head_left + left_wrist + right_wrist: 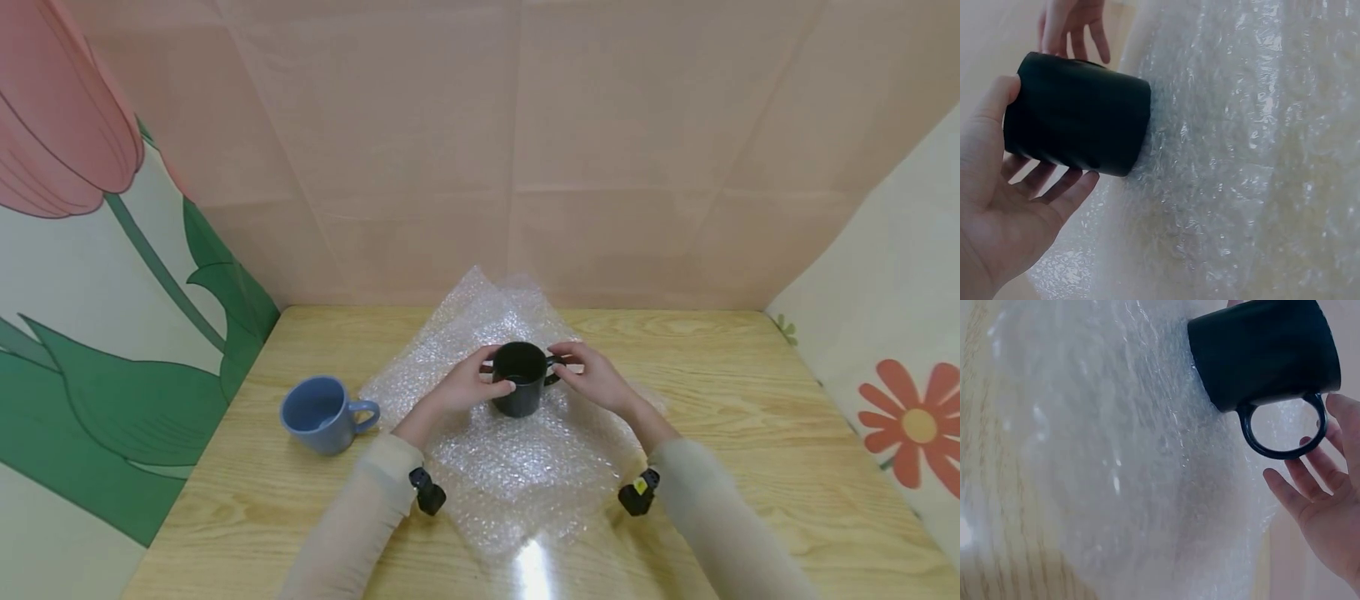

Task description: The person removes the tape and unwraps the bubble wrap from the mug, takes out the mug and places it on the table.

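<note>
A black mug (519, 390) stands upright over the middle of a bubble wrap sheet (480, 454), its handle (1282, 453) pointing right. My left hand (467, 382) holds the mug from the left, thumb (999, 97) near the rim and fingers around the far side. My right hand (596, 377) is at the handle, its fingers (1304, 484) loosely bent and spread beside the loop, with the thumb close to the rim. In the right wrist view the loop shows no finger through it.
A blue mug (318, 414) sits on the wooden table (738, 400) to the left, handle toward the bubble wrap. A pinkish wall covering (420, 150) rises behind the table, and panels with printed flowers (917, 425) flank both sides.
</note>
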Demonstrator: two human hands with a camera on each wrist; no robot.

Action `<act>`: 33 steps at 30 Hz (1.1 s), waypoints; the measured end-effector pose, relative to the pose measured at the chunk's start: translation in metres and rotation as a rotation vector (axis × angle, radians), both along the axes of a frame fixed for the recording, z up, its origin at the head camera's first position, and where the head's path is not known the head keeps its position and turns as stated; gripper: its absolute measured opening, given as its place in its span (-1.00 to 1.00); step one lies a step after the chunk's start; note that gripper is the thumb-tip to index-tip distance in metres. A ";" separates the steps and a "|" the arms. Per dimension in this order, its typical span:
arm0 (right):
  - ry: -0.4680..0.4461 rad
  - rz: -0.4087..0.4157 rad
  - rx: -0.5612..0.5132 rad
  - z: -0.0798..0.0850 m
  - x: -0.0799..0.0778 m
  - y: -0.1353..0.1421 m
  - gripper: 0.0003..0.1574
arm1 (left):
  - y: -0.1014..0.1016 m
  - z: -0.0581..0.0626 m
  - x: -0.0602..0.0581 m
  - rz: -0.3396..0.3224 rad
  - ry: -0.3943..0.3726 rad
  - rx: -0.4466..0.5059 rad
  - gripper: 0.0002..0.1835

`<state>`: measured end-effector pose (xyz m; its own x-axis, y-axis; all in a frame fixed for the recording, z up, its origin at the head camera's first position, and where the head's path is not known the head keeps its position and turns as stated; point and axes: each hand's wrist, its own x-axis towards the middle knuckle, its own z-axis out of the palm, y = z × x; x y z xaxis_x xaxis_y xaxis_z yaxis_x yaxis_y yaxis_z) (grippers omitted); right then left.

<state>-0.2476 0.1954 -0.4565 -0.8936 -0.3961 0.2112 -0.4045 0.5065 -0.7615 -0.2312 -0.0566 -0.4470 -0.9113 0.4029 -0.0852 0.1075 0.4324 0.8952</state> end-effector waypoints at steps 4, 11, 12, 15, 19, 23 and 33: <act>-0.026 -0.005 -0.017 -0.003 -0.001 -0.003 -0.60 | 0.000 -0.001 0.003 0.008 0.023 -0.007 -0.27; -0.025 -0.020 -0.015 -0.003 -0.001 -0.009 -0.66 | 0.000 0.005 0.010 0.010 0.021 0.022 -0.28; -0.025 -0.022 -0.022 0.000 0.001 -0.011 -0.67 | 0.000 0.005 0.010 0.014 0.014 0.031 -0.28; -0.018 -0.030 -0.029 -0.003 0.001 -0.011 -0.68 | 0.002 0.003 0.011 0.017 0.022 0.048 -0.25; -0.029 -0.039 -0.047 -0.016 -0.006 -0.007 -0.67 | 0.004 -0.010 0.005 0.028 0.067 0.056 -0.18; -0.071 -0.045 -0.073 -0.017 -0.005 -0.009 -0.69 | 0.006 -0.015 0.004 0.040 0.093 0.064 -0.14; -0.147 -0.021 -0.125 0.013 0.014 -0.017 -0.71 | 0.009 -0.017 0.005 0.068 0.105 0.012 -0.11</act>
